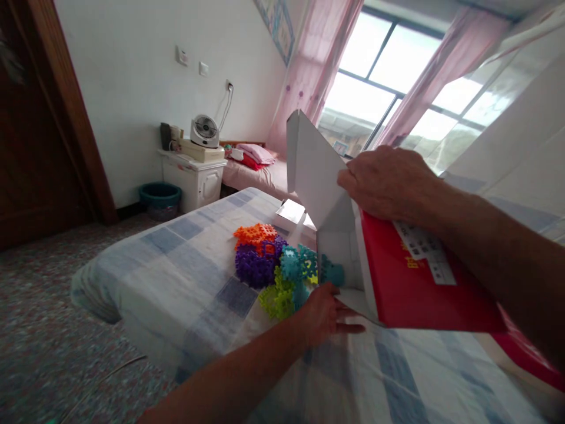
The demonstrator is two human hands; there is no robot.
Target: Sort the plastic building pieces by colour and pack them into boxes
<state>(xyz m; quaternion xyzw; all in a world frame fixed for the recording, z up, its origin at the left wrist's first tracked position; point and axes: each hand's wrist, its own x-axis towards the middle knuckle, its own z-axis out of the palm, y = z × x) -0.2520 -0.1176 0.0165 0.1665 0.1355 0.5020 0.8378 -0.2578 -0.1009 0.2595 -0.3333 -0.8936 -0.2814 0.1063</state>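
My right hand [391,179] grips the upper edge of a cardboard box [424,294], red outside and white-grey inside, with a white label on its red face. The box is tilted, its open side turned left and a flap [315,165] standing up. Inside lies a teal plastic piece [332,272]. My left hand [324,315] is at the box's lower opening, palm low and fingers spread, apparently holding nothing. Beside it on the checked bedspread are piles of interlocking plastic pieces: orange [256,235], purple [256,265], teal [293,265] and lime green [279,297].
A small white box [290,213] lies behind the pieces on the bed [176,277]. Farther back are a white cabinet [207,182] with a fan [205,129], a teal bin [159,197] and another bed [273,179]. Red packaging [529,347] lies at the right.
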